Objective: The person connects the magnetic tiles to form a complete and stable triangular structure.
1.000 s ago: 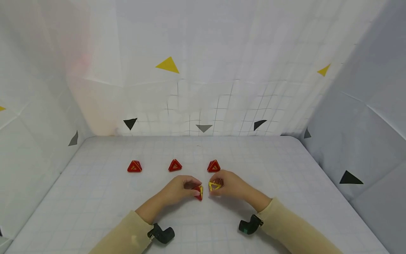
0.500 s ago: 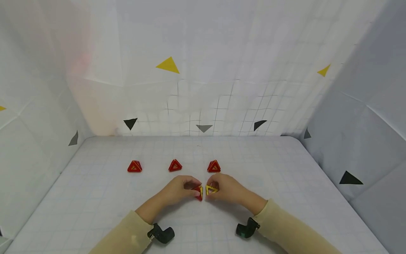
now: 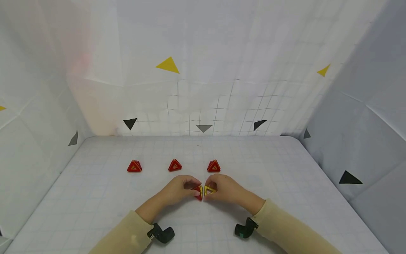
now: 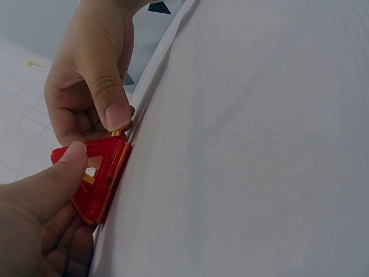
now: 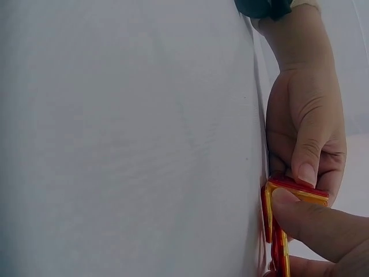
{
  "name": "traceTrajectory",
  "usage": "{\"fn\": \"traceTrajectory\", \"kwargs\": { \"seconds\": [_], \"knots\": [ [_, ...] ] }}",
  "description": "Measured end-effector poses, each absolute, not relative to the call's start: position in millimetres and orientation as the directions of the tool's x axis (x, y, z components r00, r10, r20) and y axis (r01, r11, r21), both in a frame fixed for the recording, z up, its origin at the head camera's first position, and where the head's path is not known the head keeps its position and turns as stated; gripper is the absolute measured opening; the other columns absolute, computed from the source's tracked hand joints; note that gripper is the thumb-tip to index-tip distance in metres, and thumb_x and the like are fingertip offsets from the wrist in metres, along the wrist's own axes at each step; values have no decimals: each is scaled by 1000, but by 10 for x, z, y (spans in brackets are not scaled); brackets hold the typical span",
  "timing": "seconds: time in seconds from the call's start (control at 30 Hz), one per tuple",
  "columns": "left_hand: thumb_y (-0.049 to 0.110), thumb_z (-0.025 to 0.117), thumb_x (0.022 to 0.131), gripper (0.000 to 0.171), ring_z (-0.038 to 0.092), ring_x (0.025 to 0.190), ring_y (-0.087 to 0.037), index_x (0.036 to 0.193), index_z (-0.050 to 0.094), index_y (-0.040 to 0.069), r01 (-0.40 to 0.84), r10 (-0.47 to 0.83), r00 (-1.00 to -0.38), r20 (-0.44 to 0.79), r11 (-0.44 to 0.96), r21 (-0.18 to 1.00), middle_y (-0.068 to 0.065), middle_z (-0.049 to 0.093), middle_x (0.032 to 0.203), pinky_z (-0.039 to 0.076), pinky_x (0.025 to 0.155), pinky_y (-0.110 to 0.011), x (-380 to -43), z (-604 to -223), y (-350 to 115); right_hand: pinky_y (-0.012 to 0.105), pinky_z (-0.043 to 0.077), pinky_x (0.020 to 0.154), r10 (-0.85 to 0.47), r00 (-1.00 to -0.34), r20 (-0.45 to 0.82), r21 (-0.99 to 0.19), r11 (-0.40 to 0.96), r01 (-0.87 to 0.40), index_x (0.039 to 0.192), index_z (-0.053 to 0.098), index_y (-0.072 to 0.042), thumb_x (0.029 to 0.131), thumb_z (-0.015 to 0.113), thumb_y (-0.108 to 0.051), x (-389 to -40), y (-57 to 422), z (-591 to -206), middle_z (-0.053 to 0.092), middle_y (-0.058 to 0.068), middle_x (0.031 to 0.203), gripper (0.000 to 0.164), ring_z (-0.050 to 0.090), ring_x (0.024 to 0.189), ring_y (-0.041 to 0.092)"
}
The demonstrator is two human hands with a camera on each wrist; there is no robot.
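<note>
In the head view my left hand grips a red triangular magnetic tile piece with a yellow edge facing right. Opposite it, my right hand pinches a yellow-framed triangular tile piece. The two pieces stand nearly edge to edge, and I cannot tell whether they touch. In the left wrist view my left thumb presses on the red frame, whose centre is hollow. The right wrist view has my right thumb on red and yellow frames, with the left hand beyond them.
Three small red tile pyramids stand in a row farther back: one at left, one in the middle, one at right, just behind the right hand. White sheets marked with black and yellow triangles enclose the white table.
My right hand has moved left and slightly toward me with the yellow-framed tile piece, narrowing the gap to the red one. The left hand and the red pyramids have stayed put.
</note>
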State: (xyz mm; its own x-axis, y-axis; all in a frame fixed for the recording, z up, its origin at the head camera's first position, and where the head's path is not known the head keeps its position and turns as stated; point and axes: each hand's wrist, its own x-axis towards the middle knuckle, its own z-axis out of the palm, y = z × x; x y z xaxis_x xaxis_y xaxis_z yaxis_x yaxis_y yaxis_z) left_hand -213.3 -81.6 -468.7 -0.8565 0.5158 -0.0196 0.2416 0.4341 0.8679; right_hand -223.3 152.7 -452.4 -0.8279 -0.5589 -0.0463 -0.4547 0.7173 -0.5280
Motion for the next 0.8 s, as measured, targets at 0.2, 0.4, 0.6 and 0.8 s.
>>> {"fn": "traceTrajectory", "kwargs": {
  "seconds": [0.2,0.4,0.6,0.8],
  "knots": [
    [19,76,91,26,63,109,-15,116,71,15,248,521,-853,-13,428,869,6,70,112,49,99,-40,-2133,-4686,-819,28,47,69,-558,-829,-43,-525,718,-456,100,68,-15,77,88,-35,-2224,1504,-4530,59,-11,81,36,54,75,8],
    [18,75,91,26,63,109,-16,116,71,14,248,525,-851,-11,420,873,5,70,112,49,98,-40,-2136,-4691,-820,27,46,65,-556,-829,-60,-527,723,-447,103,69,-15,78,87,-34,-2221,1482,-4528,58,-10,77,36,53,71,8],
    [21,76,91,28,63,110,-13,118,71,17,240,518,-855,-21,431,870,8,70,113,49,98,-37,-2127,-4683,-816,28,48,69,-573,-815,-87,-553,708,-439,107,68,-14,77,88,-26,-2232,1504,-4516,61,-10,81,38,56,74,9],
    [21,75,92,30,63,113,-15,121,71,15,260,532,-847,0,413,873,5,70,116,49,100,-39,-2123,-4681,-821,29,50,70,-581,-806,-109,-585,693,-421,107,67,-17,78,88,-23,-2251,1533,-4513,63,-9,81,37,58,75,9]
  ]
}}
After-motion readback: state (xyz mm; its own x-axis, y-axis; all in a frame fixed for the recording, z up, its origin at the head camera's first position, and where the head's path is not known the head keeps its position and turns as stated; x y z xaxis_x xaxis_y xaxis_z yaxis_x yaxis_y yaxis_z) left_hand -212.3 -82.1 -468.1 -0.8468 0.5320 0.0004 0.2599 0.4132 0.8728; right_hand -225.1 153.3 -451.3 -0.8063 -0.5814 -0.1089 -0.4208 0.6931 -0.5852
